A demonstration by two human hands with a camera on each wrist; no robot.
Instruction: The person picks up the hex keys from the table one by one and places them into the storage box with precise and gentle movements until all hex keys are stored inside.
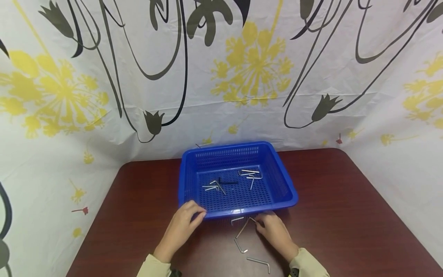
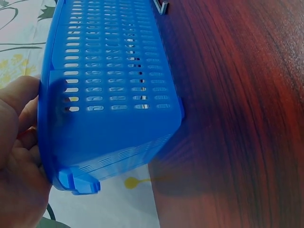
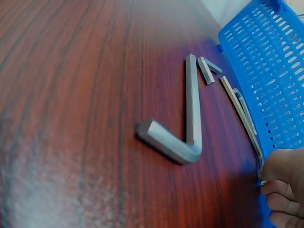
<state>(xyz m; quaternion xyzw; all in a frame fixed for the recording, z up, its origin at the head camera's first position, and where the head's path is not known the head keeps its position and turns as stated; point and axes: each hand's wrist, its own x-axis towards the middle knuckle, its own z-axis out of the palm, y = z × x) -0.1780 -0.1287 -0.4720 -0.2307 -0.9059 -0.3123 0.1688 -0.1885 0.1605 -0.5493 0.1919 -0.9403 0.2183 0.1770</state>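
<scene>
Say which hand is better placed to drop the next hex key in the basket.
Probably the right hand: it pinches a brownish hex key beside the basket, while the left hand grips its rim.

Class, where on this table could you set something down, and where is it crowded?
Bare tabletop flanks the blue perforated basket on its left and right. Crowded: just in front, between left hand and right hand, where hex keys lie.

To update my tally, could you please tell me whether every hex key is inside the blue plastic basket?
No, several hex keys lie on the wooden table outside the blue plastic basket.
</scene>
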